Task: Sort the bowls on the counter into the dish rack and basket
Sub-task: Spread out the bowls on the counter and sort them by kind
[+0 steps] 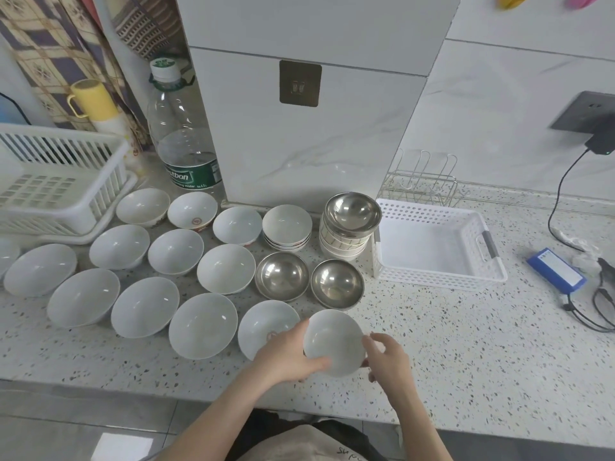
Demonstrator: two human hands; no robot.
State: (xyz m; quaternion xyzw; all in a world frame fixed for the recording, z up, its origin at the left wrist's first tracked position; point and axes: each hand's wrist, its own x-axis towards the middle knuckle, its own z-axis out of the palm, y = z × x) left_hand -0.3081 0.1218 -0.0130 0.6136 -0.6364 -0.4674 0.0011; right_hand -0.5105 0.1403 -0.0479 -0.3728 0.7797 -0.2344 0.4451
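Both hands share the grip on one white bowl [333, 342] at the near edge of the bench [466, 344]: the left hand [286, 356] cups its near-left side with the thumb curled under the rim, and the right hand [386, 356] closes round the right side, fingers bent against the wall. The bowl tips a little toward the person, mouth up, and looks lifted or just leaving the surface, though I cannot tell if its foot is clear. Two hands on a light bowl suggests care with slippery glaze, or a pass from one hand to the other before it goes to a container. Just left of it another white bowl [266, 327] sits partly behind the left wrist, and beyond that the rest of the white bowls spread in loose rows, each standing singly, mouths up, so any one can be picked without disturbing its neighbours. Two steel bowls [282, 276] sit side by side just behind the held one; further back a short stack [287, 227] and a taller stack [349, 224] capped with a steel bowl stand touching the basket [432, 277]. That basket lies to the right with nothing in it that I can see, near enough for the right hand. The rack [60, 181], a slatted white tray, waits at the far left, also unfilled, so the sorting seems barely begun. A water bottle [184, 134] stands beside the rack.
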